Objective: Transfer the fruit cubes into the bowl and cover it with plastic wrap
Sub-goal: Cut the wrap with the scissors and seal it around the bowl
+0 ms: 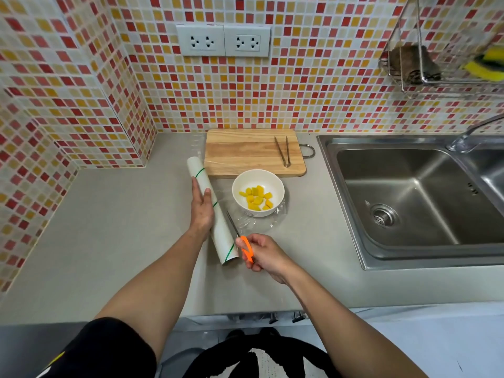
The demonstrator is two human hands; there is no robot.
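Two bare hands are seen over a grey countertop (pixel 109 227) set against a wall of red, orange and cream mosaic tiles. The left hand (pixel 201 208) is laid flat, fingers together, on a white roll of plastic wrap (pixel 218 233), which is marked by thin green lines and lies diagonally on the counter, one end near the cutting board and the other end near the right hand. The right hand (pixel 263 255) is closed around the orange handles of a pair of scissors (pixel 241 240); the dark blades are pointed up and away, lying just beside the roll at the edge of a clear sheet of film (pixel 252 222). Whether the blades are parted cannot be told. The film is spread on the counter under and in front of a white bowl (pixel 276 184), and its crinkled edge is seen at the bowl's right side. Yellow fruit cubes (pixel 256 197) are gathered in the bottom of the bowl, whose top is uncovered. Just behind the bowl a wooden cutting board (pixel 245 151) is placed, with a metal loop handle at its right end, and metal tongs (pixel 283 151) are laid on its right part. A stainless steel sink (pixel 409 192) is set into the counter to the right, well apart from the bowl. Two white socket plates (pixel 223 40) are fixed on the wall above the board.
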